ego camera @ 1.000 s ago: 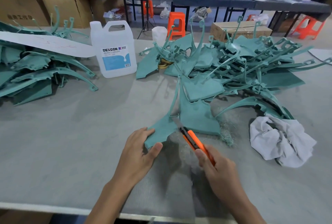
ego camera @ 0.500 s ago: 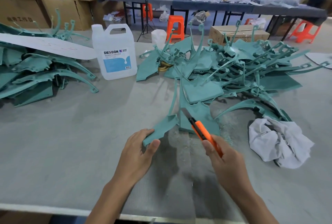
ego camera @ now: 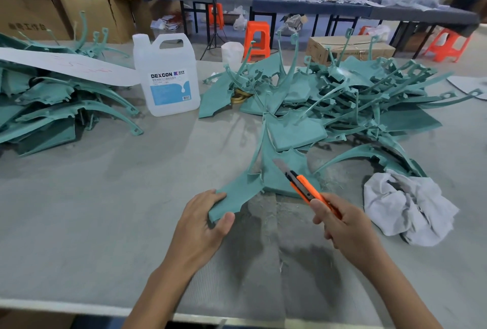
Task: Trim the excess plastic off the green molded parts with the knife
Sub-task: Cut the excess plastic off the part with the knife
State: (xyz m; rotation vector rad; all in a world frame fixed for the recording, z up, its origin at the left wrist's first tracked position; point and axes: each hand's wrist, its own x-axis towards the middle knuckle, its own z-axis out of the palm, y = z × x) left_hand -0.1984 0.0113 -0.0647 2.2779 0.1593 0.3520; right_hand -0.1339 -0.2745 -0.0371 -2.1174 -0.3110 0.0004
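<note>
Near tabletop front edge, left hand [ego camera: 200, 225] pinches thin green molded plastic part [ego camera: 237, 191] by its flat end; right hand [ego camera: 342, 225] grips orange utility knife [ego camera: 303, 183]; part judged light, flexible.

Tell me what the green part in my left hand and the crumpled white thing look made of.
The green part looks like matte moulded plastic: thin, with ragged edges. The white thing looks like soft cloth, perhaps cotton: it lies in loose folds.

You get bright, even light; soft shadows fall toward you on the table [ego camera: 79, 210]; frame edges bow.
</note>
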